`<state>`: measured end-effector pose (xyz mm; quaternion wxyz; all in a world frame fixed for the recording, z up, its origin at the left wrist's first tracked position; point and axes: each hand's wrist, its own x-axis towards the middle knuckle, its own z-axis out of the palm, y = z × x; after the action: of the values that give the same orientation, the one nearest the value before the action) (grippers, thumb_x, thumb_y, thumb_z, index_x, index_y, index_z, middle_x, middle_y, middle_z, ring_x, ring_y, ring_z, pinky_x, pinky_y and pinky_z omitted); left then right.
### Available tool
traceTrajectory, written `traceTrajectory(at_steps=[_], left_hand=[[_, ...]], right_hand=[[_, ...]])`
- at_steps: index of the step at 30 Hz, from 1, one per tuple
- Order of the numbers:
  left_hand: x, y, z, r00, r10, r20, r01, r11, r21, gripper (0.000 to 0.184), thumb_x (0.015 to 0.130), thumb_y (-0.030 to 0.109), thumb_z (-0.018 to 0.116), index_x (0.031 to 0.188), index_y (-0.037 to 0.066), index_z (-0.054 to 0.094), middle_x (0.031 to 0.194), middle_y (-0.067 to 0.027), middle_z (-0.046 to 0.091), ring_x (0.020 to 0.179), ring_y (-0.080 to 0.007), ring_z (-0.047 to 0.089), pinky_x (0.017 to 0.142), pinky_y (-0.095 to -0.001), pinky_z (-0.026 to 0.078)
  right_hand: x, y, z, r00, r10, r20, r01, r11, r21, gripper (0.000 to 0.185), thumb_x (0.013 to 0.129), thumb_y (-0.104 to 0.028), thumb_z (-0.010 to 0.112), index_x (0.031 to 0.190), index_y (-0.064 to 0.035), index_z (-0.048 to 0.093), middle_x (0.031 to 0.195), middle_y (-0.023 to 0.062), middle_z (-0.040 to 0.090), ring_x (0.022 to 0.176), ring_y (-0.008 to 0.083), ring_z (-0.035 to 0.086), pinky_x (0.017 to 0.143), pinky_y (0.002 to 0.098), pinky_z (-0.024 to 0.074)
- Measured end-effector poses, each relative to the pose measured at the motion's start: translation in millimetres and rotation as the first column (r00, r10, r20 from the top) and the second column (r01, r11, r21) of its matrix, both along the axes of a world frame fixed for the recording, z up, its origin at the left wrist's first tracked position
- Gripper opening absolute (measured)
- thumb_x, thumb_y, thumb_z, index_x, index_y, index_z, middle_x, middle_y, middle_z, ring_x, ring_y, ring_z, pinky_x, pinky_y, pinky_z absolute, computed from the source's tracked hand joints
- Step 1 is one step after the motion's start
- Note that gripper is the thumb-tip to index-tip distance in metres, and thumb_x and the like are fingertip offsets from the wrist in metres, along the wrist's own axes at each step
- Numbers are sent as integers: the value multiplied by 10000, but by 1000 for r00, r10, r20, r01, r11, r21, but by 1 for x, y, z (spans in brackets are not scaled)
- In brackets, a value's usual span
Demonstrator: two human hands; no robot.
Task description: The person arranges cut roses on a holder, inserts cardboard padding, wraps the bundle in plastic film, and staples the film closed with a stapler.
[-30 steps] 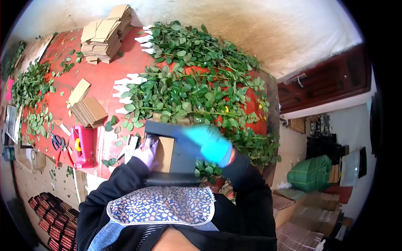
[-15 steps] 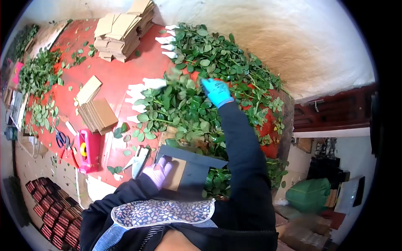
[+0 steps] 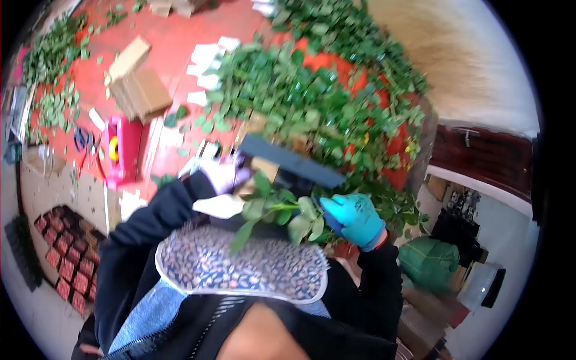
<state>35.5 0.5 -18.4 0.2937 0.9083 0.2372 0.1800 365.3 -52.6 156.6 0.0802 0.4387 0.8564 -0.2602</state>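
Note:
My right hand (image 3: 355, 219), in a blue glove, is closed around a leafy rose stem (image 3: 282, 210) in front of my apron. At the stem's left end is a white cover (image 3: 219, 206); the bloom is hidden. My left hand (image 3: 225, 175), in a lilac glove, is beside a piece of brown cardboard (image 3: 264, 169) at a dark stand (image 3: 291, 161). Its fingers look extended, though blurred. Beyond the stand, a row of leafy stems (image 3: 270, 90) lies with white-covered heads (image 3: 207, 66) pointing left.
A stack of cardboard pieces (image 3: 141, 93) sits on the red table (image 3: 174, 36). Left of me are a pink tape dispenser (image 3: 122, 153) and scissors (image 3: 83, 139). More foliage (image 3: 336, 27) lies by the wall, and loose leaves (image 3: 60, 108) at far left.
My right hand has come back from the far stems toward my body, bringing a rose stem with it. My left hand stays by the stand. The view has tilted down.

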Motion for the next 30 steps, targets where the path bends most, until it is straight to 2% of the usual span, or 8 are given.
traceTrajectory(at_steps=[3,6,7,14,23,27,28,30], left_hand=[[-5,15,23,998,-30,-64,23,995,-100,406,819,94,657,1208,207,625,1187,-128,567,961,-316,630,774,-399,527],[0,18,8,970,-76,-229,-23,915,-403,466,793,229,726,1243,218,605,1221,-101,555,960,-291,631,768,-423,506],[-3,20,12,972,-118,-205,79,979,-190,497,786,278,742,1258,220,597,1253,-107,544,998,-296,622,783,-438,497],[-6,15,42,957,-96,-275,25,968,-250,831,638,486,827,1359,200,528,1427,-135,456,1218,-337,539,932,-454,467],[11,-1,59,880,-89,-467,-60,954,-295,896,617,476,828,1348,86,485,1302,-232,483,1100,-374,584,902,-438,512],[6,-8,57,917,39,-396,-141,962,-232,728,615,460,828,1160,78,533,1124,-204,507,982,-360,600,788,-438,524],[8,-7,64,903,-27,-429,-106,953,-283,614,645,352,832,1089,64,521,1193,-197,504,1002,-367,608,773,-445,538],[7,-15,56,899,-160,-409,5,935,-355,393,747,316,744,1008,71,582,1009,-166,591,919,-321,640,703,-426,538]], right_hand=[[10,-46,-39,993,-110,36,114,985,-132,318,842,-177,661,1134,-51,655,855,135,644,738,349,619,652,454,491],[6,-68,-62,985,-168,30,171,967,-187,287,909,-231,603,1125,-49,658,877,152,660,767,351,633,664,449,496],[5,-71,-67,980,-194,48,200,957,-212,292,926,-247,581,1130,-50,656,881,157,664,778,351,636,666,450,496],[-3,-86,-94,977,-212,27,213,954,-212,197,931,-285,531,978,-112,613,778,136,637,725,358,629,628,468,478],[5,-93,-102,987,-108,121,138,949,-284,299,778,-170,655,1058,-69,628,835,168,660,772,378,642,689,470,513],[12,-83,-105,989,-70,130,113,928,-355,295,786,-179,651,1058,-64,650,860,179,676,789,379,652,710,475,520],[14,-75,-97,991,-47,129,98,900,-425,271,795,-196,646,1036,-72,659,862,179,680,793,379,654,715,476,521],[14,-42,-64,991,63,115,-7,901,-433,230,821,-264,640,982,-103,676,853,167,683,798,372,660,720,471,525]])
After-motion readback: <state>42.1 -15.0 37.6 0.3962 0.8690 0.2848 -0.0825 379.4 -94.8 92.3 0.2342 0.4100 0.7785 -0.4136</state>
